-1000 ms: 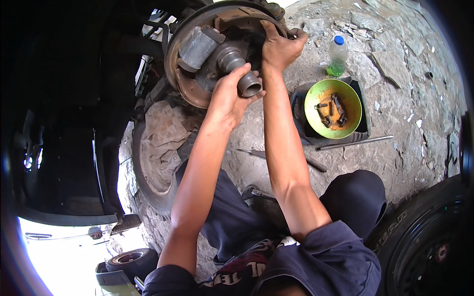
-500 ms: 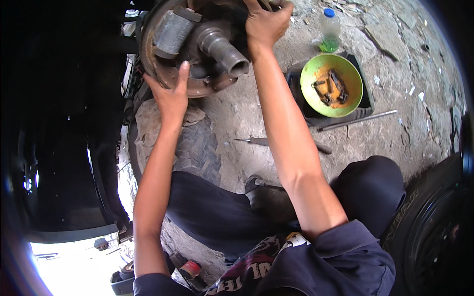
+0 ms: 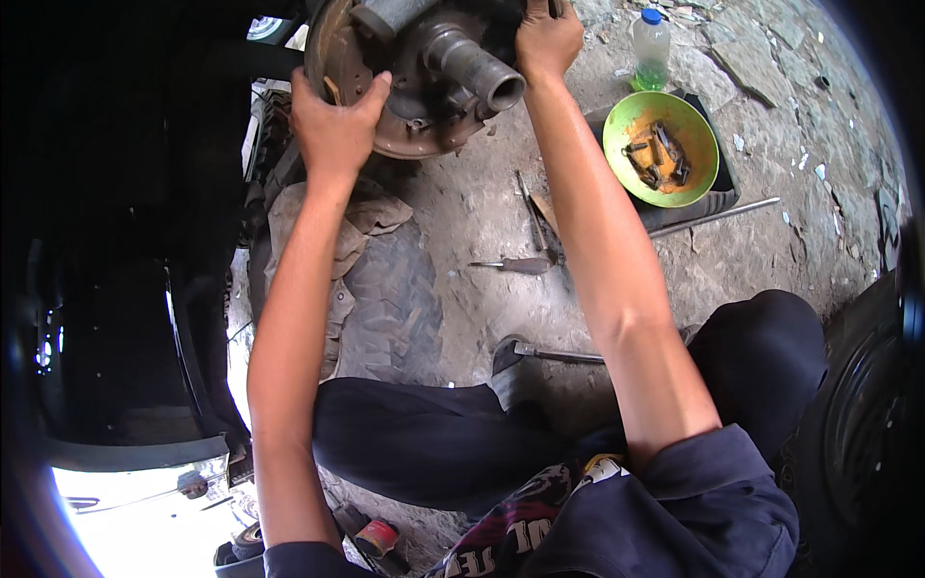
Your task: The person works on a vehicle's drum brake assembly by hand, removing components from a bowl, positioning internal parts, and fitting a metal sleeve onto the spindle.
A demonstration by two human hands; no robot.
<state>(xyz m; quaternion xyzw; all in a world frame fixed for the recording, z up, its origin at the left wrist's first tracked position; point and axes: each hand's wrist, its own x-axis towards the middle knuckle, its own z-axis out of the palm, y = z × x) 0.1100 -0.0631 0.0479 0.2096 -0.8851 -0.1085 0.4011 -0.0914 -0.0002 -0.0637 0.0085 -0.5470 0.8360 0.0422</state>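
With the left hand (image 3: 337,120) clamped on the near rim of the rusty brake plate (image 3: 385,106) at the top of view and the right hand (image 3: 547,40) closed over its far edge, both grips should press evenly to keep it square on the hollow axle (image 3: 477,72), whereas a second ago the left hand cupped the axle end.

A green bowl (image 3: 661,149) of rusty metal parts sits on the stony ground (image 3: 771,241), just right of the right fingers, with a clear bottle (image 3: 651,50) behind it. Below the fingers lie a screwdriver (image 3: 513,265), a hammer (image 3: 540,354), a long rod (image 3: 718,216) and an old tyre (image 3: 390,299).
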